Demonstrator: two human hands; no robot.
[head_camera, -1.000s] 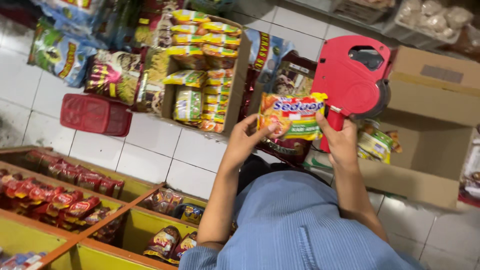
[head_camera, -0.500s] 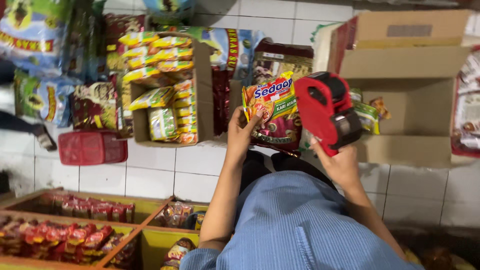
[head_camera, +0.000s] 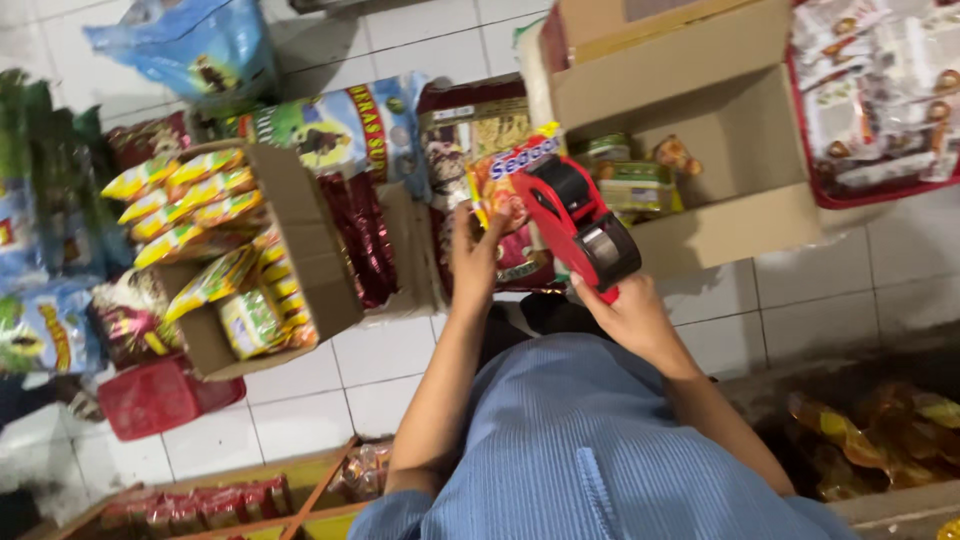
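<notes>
1. The noodle packet (head_camera: 500, 185), orange and yellow, is held up off the floor in front of the person, its printed face turned toward the camera so that a flat patch is offered to the tool.
2. The left hand (head_camera: 477, 255) grips the packet from below and behind, fingers closed on its lower edge, which braces it against a push from the front.
3. The red label gun (head_camera: 580, 225) lies tilted across the packet's right side, its nose touching or just over the wrapper; which one cannot be told.
4. The right hand (head_camera: 630, 315) is closed round the gun's handle, low and near the body, so the head points away.
5. An open cardboard box (head_camera: 700, 130) with more packets stands just behind.
6. A second carton (head_camera: 300, 240) of yellow packets lies tipped to the left on the white tiled floor (head_camera: 380, 350).
</notes>
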